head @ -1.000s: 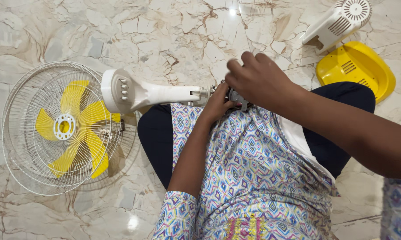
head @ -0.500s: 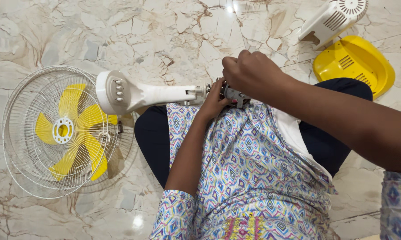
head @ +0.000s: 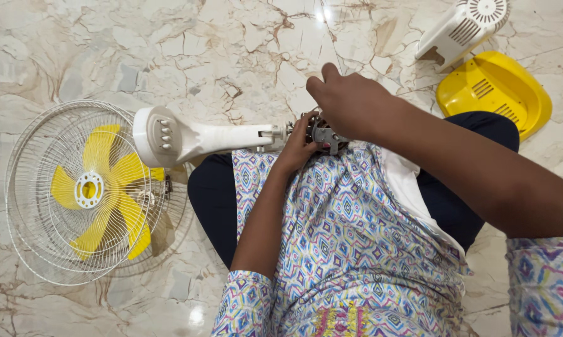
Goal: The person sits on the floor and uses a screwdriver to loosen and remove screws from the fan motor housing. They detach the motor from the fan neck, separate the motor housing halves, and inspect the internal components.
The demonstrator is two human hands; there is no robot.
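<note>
The person sits on a polished beige marble floor (head: 188, 56) with brown veining, legs in dark trousers and a multicoloured patterned tunic filling the lower centre of the head view.

The left hand (head: 299, 145) reaches up from below, and its grip is clenched around the small grey metal motor assembly (head: 322, 134) resting at the knee. The right hand (head: 350, 103) comes in from the right and lies over the top of the same assembly, fingers curled down onto it; whether its grip actually closes on the part cannot be told, since the back of the hand hides the fingertips.

The assembly sits at the end of a white plastic fan neck (head: 231, 136), which lies horizontally on the floor and across the left knee. The neck widens leftward into a rounded white control head (head: 160, 134) bearing a row of buttons. This head overlaps the rim of a round white wire fan guard (head: 38, 249) lying flat, with yellow plastic blades (head: 100, 193) inside it.

At the upper right, well apart from the hands, a white vented plastic housing (head: 465, 25) lies just beside a yellow vented plastic cover (head: 494, 90).
</note>
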